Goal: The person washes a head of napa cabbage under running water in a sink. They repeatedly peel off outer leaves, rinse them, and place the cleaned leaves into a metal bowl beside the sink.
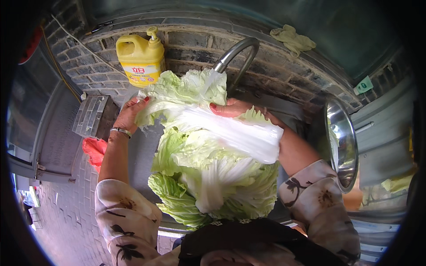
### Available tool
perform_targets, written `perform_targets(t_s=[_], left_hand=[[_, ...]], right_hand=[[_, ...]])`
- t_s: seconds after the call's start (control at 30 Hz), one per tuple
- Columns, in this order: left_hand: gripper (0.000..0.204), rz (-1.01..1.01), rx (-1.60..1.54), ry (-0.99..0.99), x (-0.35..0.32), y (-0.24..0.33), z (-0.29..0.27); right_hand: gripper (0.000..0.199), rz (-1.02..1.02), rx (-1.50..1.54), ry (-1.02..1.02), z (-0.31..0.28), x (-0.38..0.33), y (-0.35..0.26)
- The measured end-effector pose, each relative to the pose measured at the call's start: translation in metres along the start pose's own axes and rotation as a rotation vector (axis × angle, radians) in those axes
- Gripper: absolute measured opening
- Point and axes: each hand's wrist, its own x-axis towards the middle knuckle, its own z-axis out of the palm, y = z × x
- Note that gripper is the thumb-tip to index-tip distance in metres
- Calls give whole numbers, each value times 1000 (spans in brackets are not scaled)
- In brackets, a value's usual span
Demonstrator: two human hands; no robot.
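A large napa cabbage leaf (230,127) is spread between my hands under the curved metal faucet (235,48). My left hand (132,113) pinches the leafy green edge at the left. With its thumb on top, my right hand (235,107) grips the leaf near the white rib; its other fingers are hidden beneath. The thick rib end points right, over my right forearm. Water seems to run from the spout onto the leaf's frilly top. Below, a heap of more cabbage leaves (213,186) fills the near part of the grey sink (144,150).
A yellow pump jug (141,62) stands behind the sink at the brick wall (186,40). To the right is a shiny metal basin (344,142) with pale leaves inside. A cloth (293,40) lies on the ledge, and a red plastic bag (94,151) is at the left.
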Motion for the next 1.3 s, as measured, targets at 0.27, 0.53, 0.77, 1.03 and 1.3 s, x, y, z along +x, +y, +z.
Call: perform_targets(t_s=[0.27, 0.53, 0.77, 1.03, 1.3], left_hand=[[24, 67, -21, 63, -18, 9, -6], [24, 87, -119, -16, -29, 1, 2], [25, 134, -181, -7, -27, 5, 17], [25, 100, -160, 2, -17, 3, 11], [49, 39, 213, 239, -8, -5, 24]], right_hand=[[33, -164, -234, -194, 9, 5, -23], [36, -326, -332, -158, 1, -8, 16], [47, -169, 552, 125, 16, -26, 21], [67, -43, -118, -131, 23, -47, -9], [50, -13, -116, -24, -32, 11, 7]])
